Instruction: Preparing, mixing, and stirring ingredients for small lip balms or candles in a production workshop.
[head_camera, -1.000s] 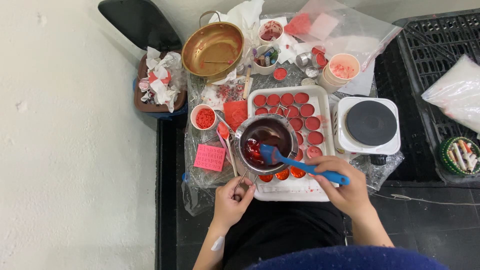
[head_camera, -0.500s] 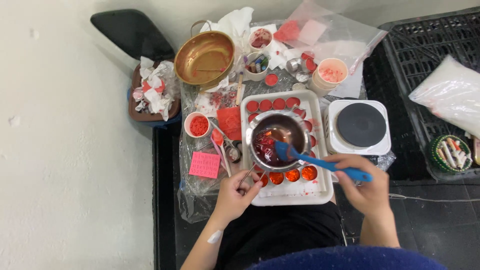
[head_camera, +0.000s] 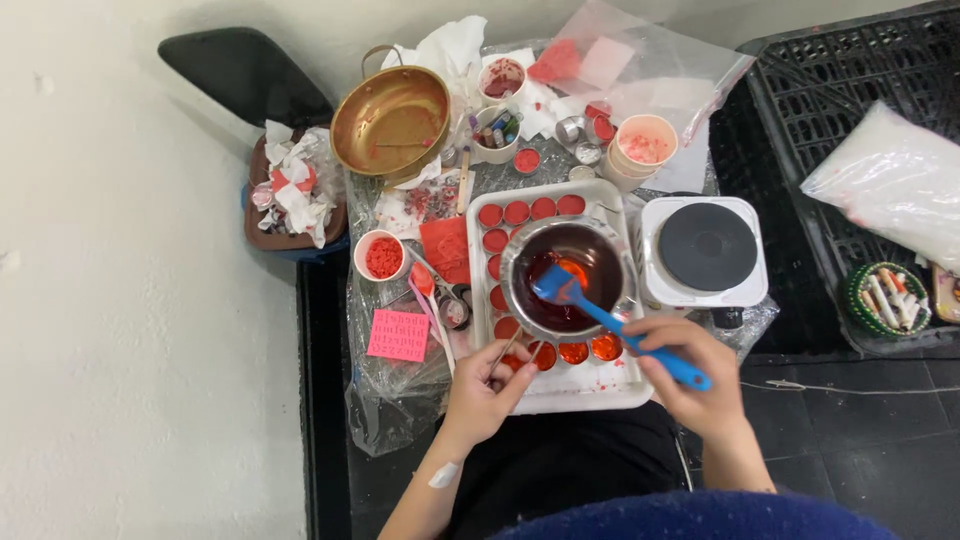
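My right hand grips the handle of a blue spatula whose blade dips into a metal pot of dark red liquid. The pot stands over a white tray filled with several small round cups of red wax. My left hand pinches a thin wooden stick by the pot's near-left side, over the tray's front row of cups.
A white single hotplate stands right of the tray. A brass pan, a small cup of red bits, a pink note, paper cups and plastic bags lie around. A black crate holds a white bag at right.
The pot has shifted slightly toward the back of the tray, uncovering the front row of cups. My right hand and the spatula moved with it. The left hand stays at the pot's near side.
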